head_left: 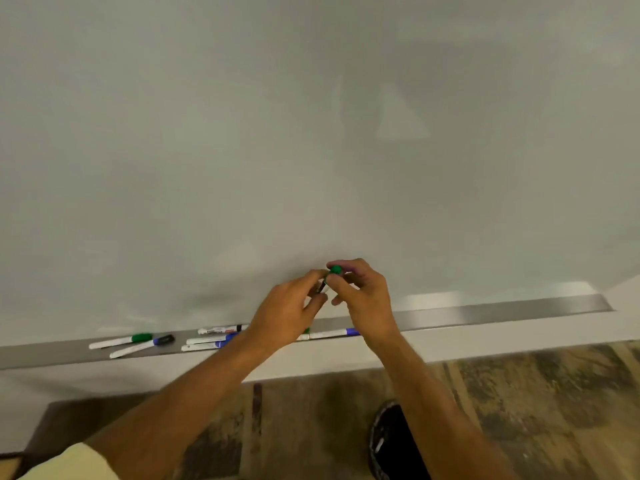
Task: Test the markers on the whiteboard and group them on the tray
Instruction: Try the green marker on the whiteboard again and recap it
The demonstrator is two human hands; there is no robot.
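Note:
My left hand [289, 308] holds a marker [323, 286] by its barrel just above the tray [502, 311]. My right hand [360, 289] pinches that marker's green cap [335, 270] at the tip end. Whether the cap sits on the tip or is off it, I cannot tell. The whiteboard [311, 133] fills the view above and shows no fresh marks. On the tray lie several markers: a green-capped one [121, 341], one with a blue band and black cap [142, 346], a black one [220, 330], two blue ones [204, 344] and another blue one [334, 333] under my hands.
The grey metal tray runs along the board's lower edge, with bare stretch to the right of my hands. Below is a white ledge [519, 344], then patterned floor [536, 410] and a black shoe [391, 441].

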